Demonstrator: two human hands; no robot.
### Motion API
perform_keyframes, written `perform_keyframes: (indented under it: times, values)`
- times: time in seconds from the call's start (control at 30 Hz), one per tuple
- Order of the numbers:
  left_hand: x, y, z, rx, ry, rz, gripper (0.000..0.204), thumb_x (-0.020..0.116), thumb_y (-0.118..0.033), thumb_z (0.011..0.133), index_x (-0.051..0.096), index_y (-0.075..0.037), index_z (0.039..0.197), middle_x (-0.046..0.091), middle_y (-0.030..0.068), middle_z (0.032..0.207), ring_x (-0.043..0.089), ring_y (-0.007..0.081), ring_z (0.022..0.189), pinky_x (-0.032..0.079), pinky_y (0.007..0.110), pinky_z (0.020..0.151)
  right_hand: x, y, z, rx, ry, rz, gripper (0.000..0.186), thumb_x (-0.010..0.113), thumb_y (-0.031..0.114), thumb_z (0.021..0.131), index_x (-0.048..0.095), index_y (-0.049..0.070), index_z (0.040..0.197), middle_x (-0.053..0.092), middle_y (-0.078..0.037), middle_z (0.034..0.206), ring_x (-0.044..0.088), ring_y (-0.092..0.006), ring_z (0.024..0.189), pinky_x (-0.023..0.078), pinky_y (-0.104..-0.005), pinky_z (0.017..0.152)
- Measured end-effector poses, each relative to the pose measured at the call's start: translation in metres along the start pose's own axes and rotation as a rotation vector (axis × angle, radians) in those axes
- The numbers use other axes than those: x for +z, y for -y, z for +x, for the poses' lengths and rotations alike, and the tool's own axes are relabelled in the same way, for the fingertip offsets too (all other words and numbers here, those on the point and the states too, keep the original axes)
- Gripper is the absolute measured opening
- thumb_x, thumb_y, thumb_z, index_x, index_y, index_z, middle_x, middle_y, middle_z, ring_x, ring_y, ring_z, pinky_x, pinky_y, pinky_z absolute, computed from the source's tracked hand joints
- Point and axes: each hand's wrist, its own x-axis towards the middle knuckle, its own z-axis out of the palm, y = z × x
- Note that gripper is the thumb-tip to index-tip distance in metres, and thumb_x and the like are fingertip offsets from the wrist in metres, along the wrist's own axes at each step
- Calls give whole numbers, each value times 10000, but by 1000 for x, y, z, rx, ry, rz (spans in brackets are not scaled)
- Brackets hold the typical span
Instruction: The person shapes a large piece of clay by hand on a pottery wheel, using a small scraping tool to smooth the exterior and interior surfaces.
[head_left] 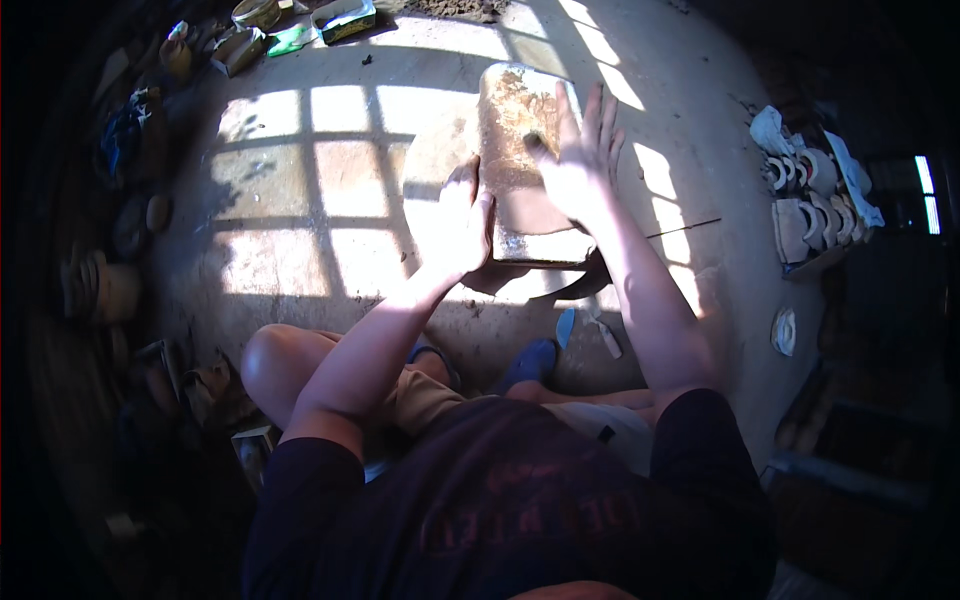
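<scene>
- Oblong clay-smeared block (pixel 523 212): on pale round slab (pixel 425 165), sunlit floor (pixel 265 262), in front of seated person.
- Left hand (pixel 465 222): mostly open, along block's left side, no grasp.
- Right hand (pixel 583 168): wide open, fingers splayed over block's right part; contact unclear.

Both arms (pixel 382 332) reach forward, hands (pixel 580 172) apart, right fingers (pixel 608 118) spread.

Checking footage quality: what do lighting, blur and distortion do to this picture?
Head view: gridded sunlight glares on the floor and washes out the left hand and right hand; the right looks slightly blurred; toward the rim, shapes bend and darken.
</scene>
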Motion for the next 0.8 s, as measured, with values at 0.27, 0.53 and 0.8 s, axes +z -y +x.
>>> perform_keyframes:
  times: [0.27, 0.53, 0.8]
  values:
    - [6, 1, 1, 48, -101, 18, 521, 453, -130, 1066, 442, 107, 1530, 537, 344, 1466, 561, 485, 1315, 449, 517, 1120, -5, -27, 6, 196, 222, -86, 1036, 287, 887, 954, 31, 248, 1728, -80, -229, 1770, -119, -433, 1627, -40, -679, 1278]
    - [9, -2, -2, 2, -76, -56, 534, 433, -89, 1060, 397, 128, 1547, 462, 349, 1538, 497, 502, 1378, 391, 511, 1176, -11, -32, 19, 205, 188, 27, 982, 305, 851, 982, 107, 245, 1729, -78, -232, 1772, -135, -430, 1628, -50, -670, 1279]
    - [7, -2, -5, 18, -74, -77, 522, 454, -60, 1048, 400, 182, 1507, 450, 390, 1528, 484, 538, 1379, 391, 536, 1170, -8, 2, 19, 115, 294, 11, 1038, 379, 875, 942, 146, 239, 1727, -89, -173, 1787, -183, -417, 1622, -124, -657, 1266]
